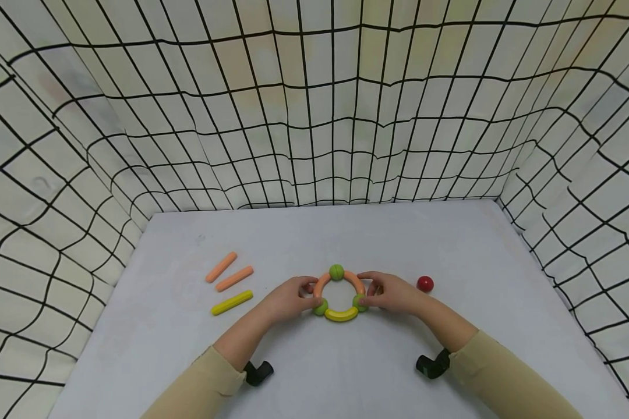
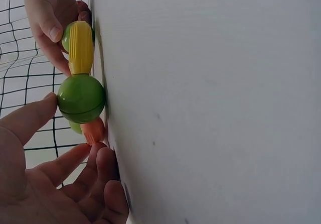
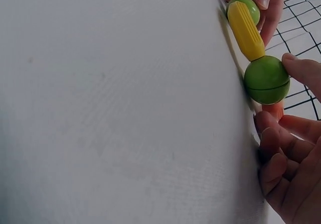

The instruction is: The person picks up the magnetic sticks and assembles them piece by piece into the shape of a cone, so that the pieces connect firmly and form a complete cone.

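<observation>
Occupying the middle of the white tabletop (image 1: pixel 346 366), a ring (image 1: pixel 354 280) appears complete: two curved orange bars (image 1: pixel 321 284), one curved yellow bar (image 1: pixel 340 315) and three green balls (image 1: pixel 336 272) meet end to end; two orange rods (image 1: pixel 234 279) and a yellow rod (image 1: pixel 232 302) at left, then a red ball (image 1: pixel 426 284) at right, lie unjoined. Fingers part moderately: the left hand (image 1: pixel 289 298) pinches the ring, thumb on the lower-left ball (image 2: pixel 81 98), fingertips at the adjoining orange bar; the right hand (image 1: pixel 395 293) mirrors this grip on the lower-right ball (image 3: pixel 267 80)

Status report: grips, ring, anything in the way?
Left grip pinching ring at left, right grip at right. Ring appears closed. Red ball off to the right, apart from ring; no obstruction seen.
</observation>
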`<action>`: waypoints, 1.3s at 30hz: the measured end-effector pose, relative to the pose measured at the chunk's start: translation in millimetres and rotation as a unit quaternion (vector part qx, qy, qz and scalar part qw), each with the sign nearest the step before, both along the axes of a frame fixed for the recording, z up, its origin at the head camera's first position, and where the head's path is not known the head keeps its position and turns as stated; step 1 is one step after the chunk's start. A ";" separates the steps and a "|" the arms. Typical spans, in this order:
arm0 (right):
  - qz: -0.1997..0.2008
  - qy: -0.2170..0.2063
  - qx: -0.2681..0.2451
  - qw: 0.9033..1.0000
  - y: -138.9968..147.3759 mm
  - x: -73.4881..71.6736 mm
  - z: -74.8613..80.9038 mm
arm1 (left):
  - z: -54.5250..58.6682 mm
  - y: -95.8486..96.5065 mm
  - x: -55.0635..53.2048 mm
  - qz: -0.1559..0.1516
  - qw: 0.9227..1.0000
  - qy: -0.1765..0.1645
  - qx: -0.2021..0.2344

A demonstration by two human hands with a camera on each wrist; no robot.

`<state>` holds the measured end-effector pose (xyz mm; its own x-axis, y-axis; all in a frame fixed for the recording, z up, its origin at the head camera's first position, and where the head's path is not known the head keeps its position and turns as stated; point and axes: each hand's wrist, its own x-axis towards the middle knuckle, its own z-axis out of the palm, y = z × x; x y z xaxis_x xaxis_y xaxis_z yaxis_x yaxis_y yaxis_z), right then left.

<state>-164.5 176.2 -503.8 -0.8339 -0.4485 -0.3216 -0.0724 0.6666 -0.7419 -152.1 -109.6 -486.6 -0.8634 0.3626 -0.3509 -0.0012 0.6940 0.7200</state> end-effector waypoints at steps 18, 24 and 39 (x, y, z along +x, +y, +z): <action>-0.013 -0.003 -0.001 1.000 1.4 2.1 1.4 | 15.3 -55.2 14.8 0.063 0.992 0.081 -0.069; -0.016 -0.007 0.001 1.000 -0.1 2.0 0.6 | 19.9 -90.4 18.9 0.079 0.988 0.099 -0.091; -0.009 -0.002 -0.008 1.000 1.4 0.5 -2.8 | 25.1 -125.3 20.1 0.066 0.971 0.138 -0.185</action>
